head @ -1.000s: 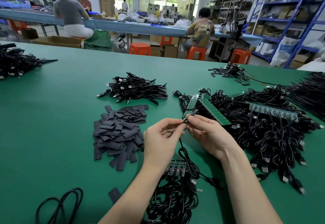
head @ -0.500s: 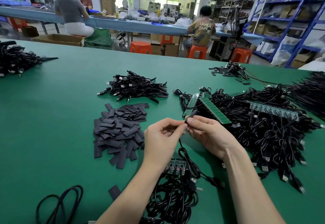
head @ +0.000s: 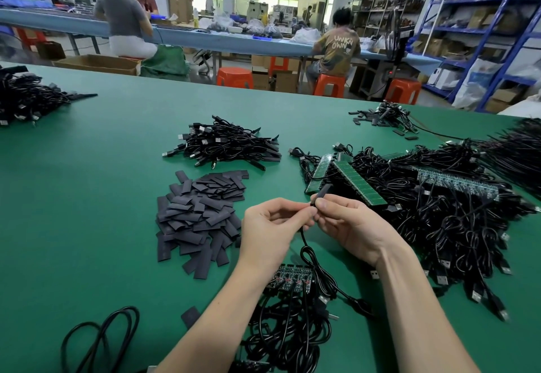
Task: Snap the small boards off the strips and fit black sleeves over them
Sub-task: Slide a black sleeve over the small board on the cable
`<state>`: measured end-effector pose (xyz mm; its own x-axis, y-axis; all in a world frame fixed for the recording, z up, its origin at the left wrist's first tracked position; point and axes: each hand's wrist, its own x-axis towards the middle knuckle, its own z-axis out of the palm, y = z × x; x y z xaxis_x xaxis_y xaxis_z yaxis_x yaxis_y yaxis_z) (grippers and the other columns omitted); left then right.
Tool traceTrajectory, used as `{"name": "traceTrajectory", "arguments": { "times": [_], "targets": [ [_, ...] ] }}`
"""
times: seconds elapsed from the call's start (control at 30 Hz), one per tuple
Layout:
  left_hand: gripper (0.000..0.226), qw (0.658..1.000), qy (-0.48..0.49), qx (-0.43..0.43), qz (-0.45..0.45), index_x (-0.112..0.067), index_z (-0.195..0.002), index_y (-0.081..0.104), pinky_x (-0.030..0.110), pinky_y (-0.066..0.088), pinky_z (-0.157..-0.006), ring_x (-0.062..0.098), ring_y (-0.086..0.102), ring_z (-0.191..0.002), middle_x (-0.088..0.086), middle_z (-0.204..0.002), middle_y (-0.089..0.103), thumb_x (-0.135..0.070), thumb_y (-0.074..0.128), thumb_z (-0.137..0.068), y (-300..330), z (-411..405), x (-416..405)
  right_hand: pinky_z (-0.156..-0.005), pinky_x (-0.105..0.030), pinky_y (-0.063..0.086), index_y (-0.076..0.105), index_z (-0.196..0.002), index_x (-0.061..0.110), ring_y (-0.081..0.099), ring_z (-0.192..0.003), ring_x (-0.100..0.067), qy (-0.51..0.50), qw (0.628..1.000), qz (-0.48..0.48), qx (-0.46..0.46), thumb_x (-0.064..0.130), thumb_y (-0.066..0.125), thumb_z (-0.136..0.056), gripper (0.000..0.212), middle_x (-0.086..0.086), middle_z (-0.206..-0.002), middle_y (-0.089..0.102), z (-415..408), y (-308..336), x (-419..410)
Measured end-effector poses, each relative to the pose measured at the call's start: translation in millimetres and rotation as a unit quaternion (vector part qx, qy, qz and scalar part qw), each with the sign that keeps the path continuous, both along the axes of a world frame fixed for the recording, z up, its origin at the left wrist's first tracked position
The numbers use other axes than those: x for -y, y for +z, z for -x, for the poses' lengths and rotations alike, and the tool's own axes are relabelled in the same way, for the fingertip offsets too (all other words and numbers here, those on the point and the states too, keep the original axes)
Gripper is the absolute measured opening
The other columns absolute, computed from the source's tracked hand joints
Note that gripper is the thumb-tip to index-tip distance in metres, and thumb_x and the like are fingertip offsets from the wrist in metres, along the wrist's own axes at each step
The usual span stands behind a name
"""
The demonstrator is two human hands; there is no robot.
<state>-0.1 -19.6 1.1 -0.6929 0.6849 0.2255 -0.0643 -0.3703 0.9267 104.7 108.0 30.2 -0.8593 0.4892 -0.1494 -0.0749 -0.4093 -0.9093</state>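
Hands barely shifted, black sleeve pinched, pointing up-right, away.

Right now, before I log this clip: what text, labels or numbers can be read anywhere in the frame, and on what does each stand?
"UNKN OWN": printed in white on the back of the shirt of the seated person at the far bench.
Small patch below that print: too small to read.
Boxes on the blue shelves: any markings too blurred to read.
Green board strips and the small boards near the hands: no readable print.
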Motion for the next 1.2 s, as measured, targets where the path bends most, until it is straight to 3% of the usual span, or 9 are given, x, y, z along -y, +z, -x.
{"name": "traceTrajectory", "arguments": {
  "times": [0.37,0.7,1.2],
  "targets": [
    [0.011,1.0,0.008,0.006,-0.014,-0.01,-0.085,0.079,0.024,0.058,-0.074,0.021,0.074,-0.073,0.013,-0.082,0.078,-0.004,0.084,-0.078,2,1,-2,-0.067,-0.018,0.058,0.081,-0.091,0.013,0.07,-0.071,-0.011,-0.026,0.999,0.003,-0.025,0.015,0.075,-0.08,0.013,-0.006,-0.083,0.073,4,3,4],
    [0.011,1.0,0.016,-0.016,-0.009,-0.017,-0.077,0.08,0.02,0.056,-0.07,0.014,0.071,-0.067,0.011,-0.076,0.076,-0.006,0.083,-0.08,0,1,-3,-0.063,-0.015,0.057,0.081,-0.082,0.009,0.067,-0.059,-0.007,-0.046,0.998,0.014,-0.031,0.01,0.076,-0.072,0.011,-0.003,-0.072,0.072,5,1,6],
    [0.014,0.999,0.038,0.02,-0.001,-0.013,-0.076,0.076,0.019,0.055,-0.068,0.012,0.069,-0.066,0.008,-0.075,0.076,-0.001,0.08,-0.082,0,2,-3,-0.065,-0.015,0.057,0.081,-0.079,0.005,0.073,-0.069,-0.01,-0.078,0.995,0.033,-0.053,0.006,0.074,-0.071,0.01,-0.007,-0.081,0.075,15,-1,14]
  ]
}}
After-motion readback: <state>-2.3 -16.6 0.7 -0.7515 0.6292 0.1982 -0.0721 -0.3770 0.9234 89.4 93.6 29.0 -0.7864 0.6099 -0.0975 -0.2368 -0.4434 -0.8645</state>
